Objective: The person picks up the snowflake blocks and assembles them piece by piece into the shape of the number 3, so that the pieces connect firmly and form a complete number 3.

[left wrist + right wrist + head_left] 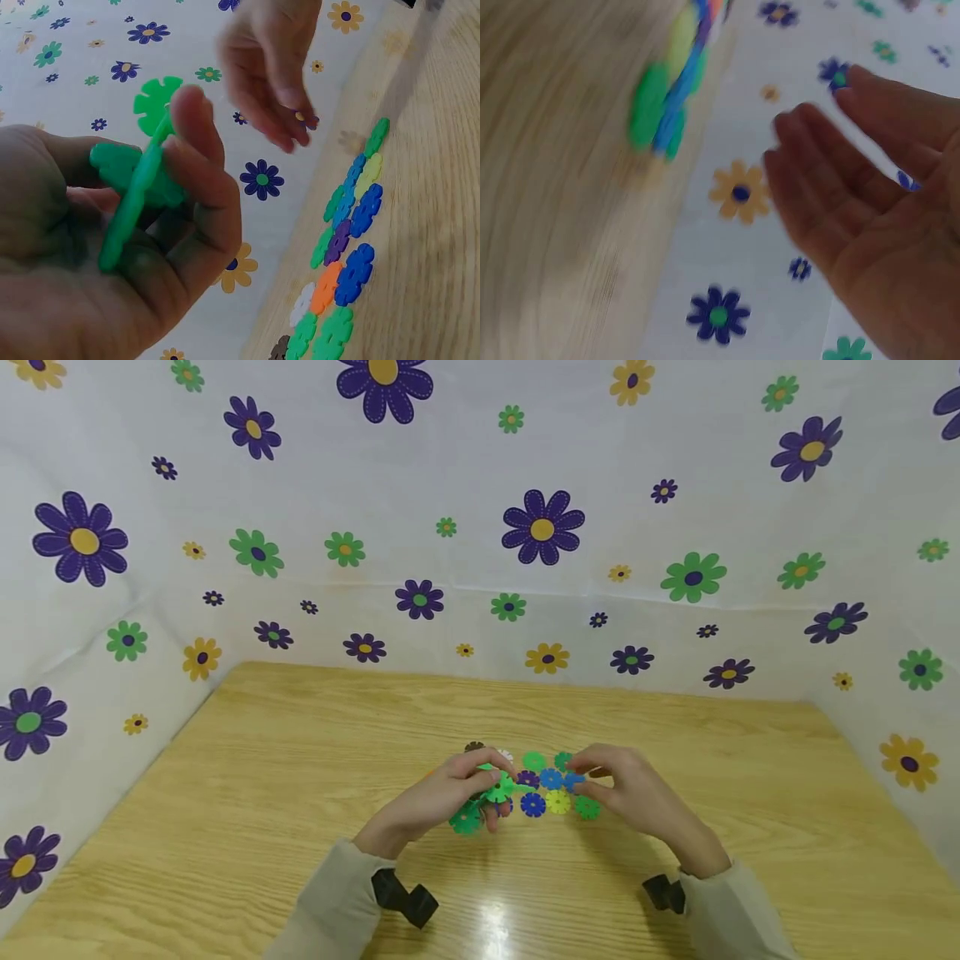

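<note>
My left hand (438, 793) holds several green flower-shaped notched plastic discs (131, 214) joined at angles to one another, its fingers curled round them above the table. My right hand (637, 789) hovers at the right end of the loose discs with nothing in it. Its fingers are loosely bent and apart, as the right wrist view shows. Below the hands, loose discs lie flat in rows: a dark blue disc (533, 805), a yellow disc (557, 802), a green disc (587, 807), a purple disc (337, 241) and an orange disc (327, 288) among them.
The discs lie on a wood-grain table (300, 735). A white disc (302, 304) and a brown disc (475, 747) are at the left end of the rows. White cloth (450, 468) printed with flowers stands behind the table and along both sides.
</note>
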A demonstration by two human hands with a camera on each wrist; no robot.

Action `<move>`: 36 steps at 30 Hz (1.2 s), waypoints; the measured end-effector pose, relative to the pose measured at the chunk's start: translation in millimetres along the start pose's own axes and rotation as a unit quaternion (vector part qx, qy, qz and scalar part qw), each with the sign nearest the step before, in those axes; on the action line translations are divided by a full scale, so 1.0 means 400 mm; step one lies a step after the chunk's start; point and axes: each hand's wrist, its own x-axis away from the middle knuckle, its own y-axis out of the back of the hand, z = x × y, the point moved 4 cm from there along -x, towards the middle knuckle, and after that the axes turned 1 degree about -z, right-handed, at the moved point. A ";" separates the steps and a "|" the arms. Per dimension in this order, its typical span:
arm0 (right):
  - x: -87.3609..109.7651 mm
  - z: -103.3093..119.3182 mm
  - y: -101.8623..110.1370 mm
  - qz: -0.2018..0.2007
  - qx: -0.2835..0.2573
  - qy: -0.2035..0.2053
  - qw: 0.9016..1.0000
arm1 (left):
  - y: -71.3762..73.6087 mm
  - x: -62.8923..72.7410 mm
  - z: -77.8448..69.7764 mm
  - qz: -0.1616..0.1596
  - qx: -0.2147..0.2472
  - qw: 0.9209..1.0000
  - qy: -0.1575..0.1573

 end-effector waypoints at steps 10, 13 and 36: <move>0.017 -0.080 -0.024 0.068 0.181 -0.023 0.981 | -0.002 0.002 -0.002 -0.016 -0.005 1.000 0.011; 0.022 -0.081 -0.026 0.072 0.188 -0.034 0.979 | -0.004 0.003 -0.006 -0.016 -0.007 1.000 -0.003; 0.026 -0.079 -0.030 0.088 0.163 -0.067 0.980 | -0.022 -0.002 -0.010 -0.017 -0.003 0.999 -0.042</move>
